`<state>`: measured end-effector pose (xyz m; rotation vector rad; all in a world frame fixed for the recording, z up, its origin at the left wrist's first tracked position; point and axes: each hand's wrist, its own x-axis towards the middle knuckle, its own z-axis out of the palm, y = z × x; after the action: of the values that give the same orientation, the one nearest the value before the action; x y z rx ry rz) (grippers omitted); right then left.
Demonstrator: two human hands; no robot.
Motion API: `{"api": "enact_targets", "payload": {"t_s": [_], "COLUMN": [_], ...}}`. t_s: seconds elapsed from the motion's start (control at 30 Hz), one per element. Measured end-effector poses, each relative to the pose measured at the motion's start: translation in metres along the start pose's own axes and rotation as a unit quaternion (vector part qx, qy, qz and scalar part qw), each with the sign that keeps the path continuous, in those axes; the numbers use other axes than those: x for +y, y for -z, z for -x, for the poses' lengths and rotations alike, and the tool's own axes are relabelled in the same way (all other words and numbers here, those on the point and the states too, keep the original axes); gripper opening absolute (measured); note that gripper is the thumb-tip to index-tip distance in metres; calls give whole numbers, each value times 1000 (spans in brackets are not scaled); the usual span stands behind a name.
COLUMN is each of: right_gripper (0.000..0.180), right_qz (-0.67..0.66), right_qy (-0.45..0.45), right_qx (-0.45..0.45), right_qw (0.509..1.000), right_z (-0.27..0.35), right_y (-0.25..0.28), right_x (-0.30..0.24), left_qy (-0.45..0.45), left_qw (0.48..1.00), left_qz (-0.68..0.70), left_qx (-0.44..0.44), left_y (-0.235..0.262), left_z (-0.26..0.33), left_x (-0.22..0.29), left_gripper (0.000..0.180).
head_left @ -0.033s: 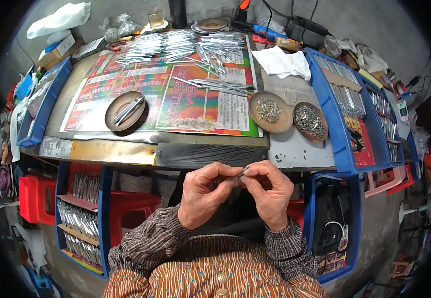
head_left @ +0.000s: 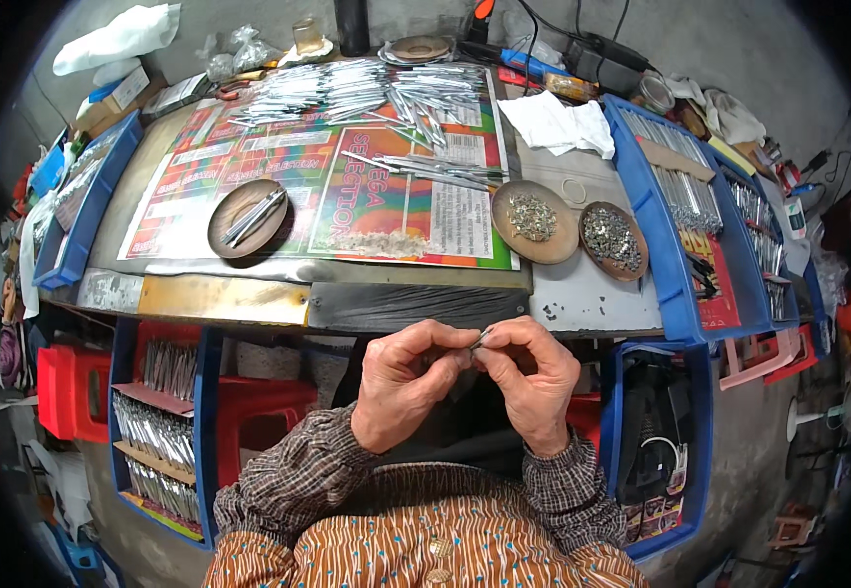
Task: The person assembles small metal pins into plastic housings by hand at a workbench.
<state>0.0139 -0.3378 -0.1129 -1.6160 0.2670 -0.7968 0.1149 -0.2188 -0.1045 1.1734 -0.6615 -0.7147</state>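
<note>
In front of the table edge, my left hand point(head_left: 401, 377) and my right hand point(head_left: 530, 377) meet, fingertips pinched together. Between them a small, thin, greyish metal piece point(head_left: 481, 337) shows its tip; my fingers cover the rest. Beyond my left hand, a round wooden dish point(head_left: 277, 238) holds several slim metal rods point(head_left: 254, 218). Off to the right, one wooden dish point(head_left: 548, 251) carries small shiny bits point(head_left: 530, 218), and a second, darker dish point(head_left: 631, 271) carries silvery-grey bits point(head_left: 610, 238).
Piles of silver rods point(head_left: 352, 91) lie on a colourful printed sheet point(head_left: 278, 167) over the table. A white cloth point(head_left: 558, 123) sits behind the dishes. Blue trays point(head_left: 656, 265) flank the table right and left. Below stand a blue crate of rods point(head_left: 208, 431) and red stools point(head_left: 71, 392).
</note>
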Motion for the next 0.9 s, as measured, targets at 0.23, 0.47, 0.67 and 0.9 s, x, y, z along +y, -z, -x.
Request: {"api": "enact_targets", "payload": {"t_s": [0.23, 0.47, 0.67, 0.9], "right_gripper": [11, 23, 23, 25], "right_qz": [-129, 205, 333, 232], "right_qy": [-79, 128, 231, 165], "right_qx": [33, -18, -37, -46], "right_qw": [988, 970, 913, 958], "right_z": [2, -10, -21, -13], "right_y": [-9, 9, 16, 8], "right_x": [-6, -4, -15, -4], "left_qy": [42, 18, -136, -66], "left_qw": [997, 1000, 954, 985], "left_qz": [66, -8, -262, -162], "left_qx": [-14, -12, -53, -13], "left_y": [4, 7, 16, 13], "left_z": [2, 2, -6, 0], "left_x": [0, 0, 8, -7], "left_gripper": [16, 16, 15, 14]}}
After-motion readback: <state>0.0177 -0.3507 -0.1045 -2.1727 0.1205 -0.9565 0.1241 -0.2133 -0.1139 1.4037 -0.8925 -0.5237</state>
